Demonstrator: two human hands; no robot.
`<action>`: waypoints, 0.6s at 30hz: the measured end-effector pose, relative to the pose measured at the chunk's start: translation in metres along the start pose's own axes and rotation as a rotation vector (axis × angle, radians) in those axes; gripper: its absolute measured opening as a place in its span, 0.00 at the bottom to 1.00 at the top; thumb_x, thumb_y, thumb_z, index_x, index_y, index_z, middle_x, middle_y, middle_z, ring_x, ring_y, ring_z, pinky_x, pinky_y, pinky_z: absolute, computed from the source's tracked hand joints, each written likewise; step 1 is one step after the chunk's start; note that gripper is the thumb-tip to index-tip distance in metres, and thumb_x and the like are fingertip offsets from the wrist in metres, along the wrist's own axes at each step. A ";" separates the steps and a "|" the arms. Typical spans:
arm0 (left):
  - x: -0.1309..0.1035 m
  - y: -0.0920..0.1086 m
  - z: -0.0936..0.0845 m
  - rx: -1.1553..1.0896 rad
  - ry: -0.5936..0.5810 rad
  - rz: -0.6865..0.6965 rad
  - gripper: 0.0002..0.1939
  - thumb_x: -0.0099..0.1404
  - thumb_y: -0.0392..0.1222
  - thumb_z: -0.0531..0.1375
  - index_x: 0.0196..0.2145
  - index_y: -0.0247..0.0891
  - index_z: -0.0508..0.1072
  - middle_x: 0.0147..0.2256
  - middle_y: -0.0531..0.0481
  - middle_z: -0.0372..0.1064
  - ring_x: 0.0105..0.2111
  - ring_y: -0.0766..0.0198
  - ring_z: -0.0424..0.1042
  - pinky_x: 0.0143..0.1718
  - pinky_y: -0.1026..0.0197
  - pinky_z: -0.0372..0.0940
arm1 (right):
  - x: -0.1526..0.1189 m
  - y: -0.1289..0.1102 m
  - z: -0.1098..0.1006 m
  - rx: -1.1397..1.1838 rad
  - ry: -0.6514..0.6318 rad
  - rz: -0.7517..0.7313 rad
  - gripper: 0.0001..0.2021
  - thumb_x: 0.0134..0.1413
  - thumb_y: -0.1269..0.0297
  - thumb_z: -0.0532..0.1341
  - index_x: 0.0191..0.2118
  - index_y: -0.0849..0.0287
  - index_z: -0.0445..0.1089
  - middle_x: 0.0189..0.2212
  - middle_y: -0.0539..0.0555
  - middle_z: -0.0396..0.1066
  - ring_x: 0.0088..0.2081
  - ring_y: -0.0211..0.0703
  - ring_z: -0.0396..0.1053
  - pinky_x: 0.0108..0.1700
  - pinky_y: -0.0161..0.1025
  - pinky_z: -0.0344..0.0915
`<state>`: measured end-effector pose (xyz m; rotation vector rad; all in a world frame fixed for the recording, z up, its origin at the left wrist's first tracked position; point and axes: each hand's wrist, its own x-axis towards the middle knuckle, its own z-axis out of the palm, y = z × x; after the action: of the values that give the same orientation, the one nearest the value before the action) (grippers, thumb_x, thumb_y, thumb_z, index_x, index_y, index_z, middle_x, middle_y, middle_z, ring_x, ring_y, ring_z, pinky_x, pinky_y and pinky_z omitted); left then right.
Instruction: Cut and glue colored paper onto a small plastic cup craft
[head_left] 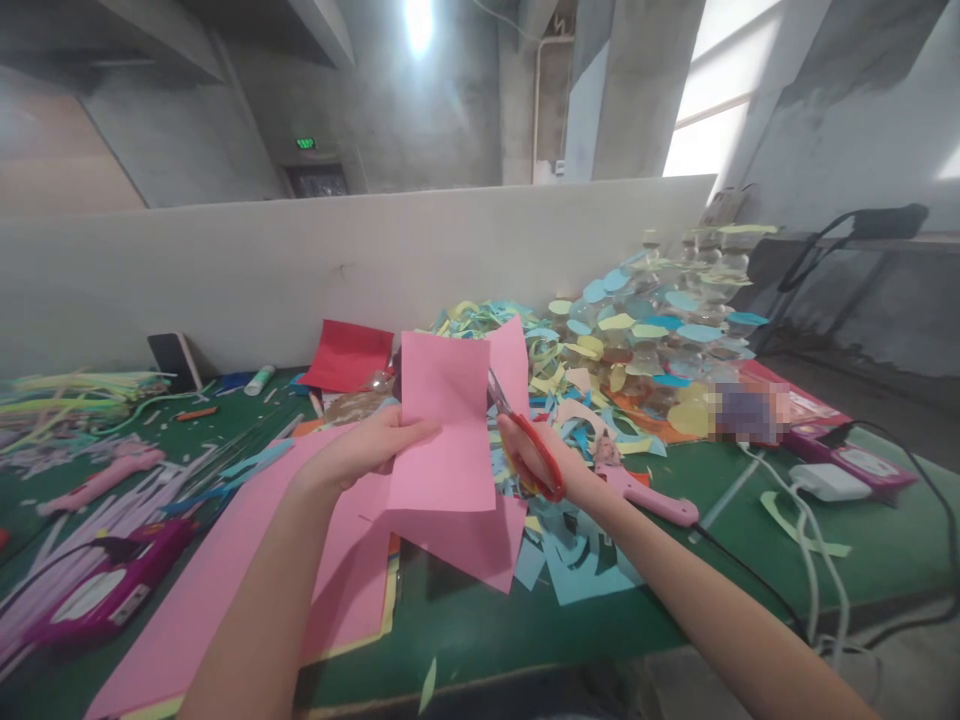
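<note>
Pinched in my left hand (375, 440) is a sheet of pink paper (448, 440), held upright over the table with the thumb on its near face. My right hand (564, 462) grips red-handled scissors (538, 458), its fingers partly hidden by the handles. The short visible part of the blades meets the right edge of the pink paper; whether they are open or closed on it I cannot tell. More pink paper shows behind and below the held sheet. A stack of large pink sheets (247, 560) lies under my left forearm.
Paper scraps (574, 555) spread behind and right of my hands. A pink glue gun (652, 497) lies near my right forearm. Clear bottles topped with paper discs (701, 332) stand back right. White cables (806, 530) hang over the edge. A low white partition (300, 270) runs behind.
</note>
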<state>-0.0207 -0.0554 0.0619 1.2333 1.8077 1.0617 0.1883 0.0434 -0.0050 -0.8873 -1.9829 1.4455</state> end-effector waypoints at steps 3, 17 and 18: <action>0.000 -0.002 -0.009 -0.065 -0.046 -0.043 0.20 0.52 0.55 0.68 0.33 0.35 0.78 0.29 0.47 0.75 0.25 0.63 0.72 0.22 0.66 0.62 | -0.002 -0.002 -0.001 -0.002 -0.038 -0.006 0.28 0.59 0.36 0.47 0.18 0.53 0.52 0.08 0.45 0.52 0.12 0.36 0.55 0.17 0.35 0.54; 0.021 -0.014 -0.012 -0.517 0.272 0.142 0.18 0.53 0.47 0.70 0.39 0.34 0.78 0.39 0.41 0.78 0.36 0.59 0.76 0.32 0.66 0.71 | -0.012 0.015 0.008 -0.685 -0.116 -0.271 0.13 0.53 0.55 0.61 0.39 0.57 0.75 0.33 0.59 0.77 0.33 0.51 0.71 0.35 0.41 0.63; 0.022 -0.014 -0.011 -0.512 0.274 0.137 0.18 0.53 0.46 0.70 0.39 0.34 0.78 0.39 0.42 0.78 0.36 0.60 0.76 0.32 0.66 0.71 | -0.014 0.016 0.007 -0.638 -0.138 -0.303 0.13 0.52 0.57 0.61 0.42 0.56 0.75 0.37 0.59 0.77 0.36 0.51 0.72 0.38 0.41 0.64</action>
<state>-0.0420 -0.0404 0.0514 0.9384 1.5104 1.7124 0.1952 0.0321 -0.0223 -0.6927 -2.6076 0.7225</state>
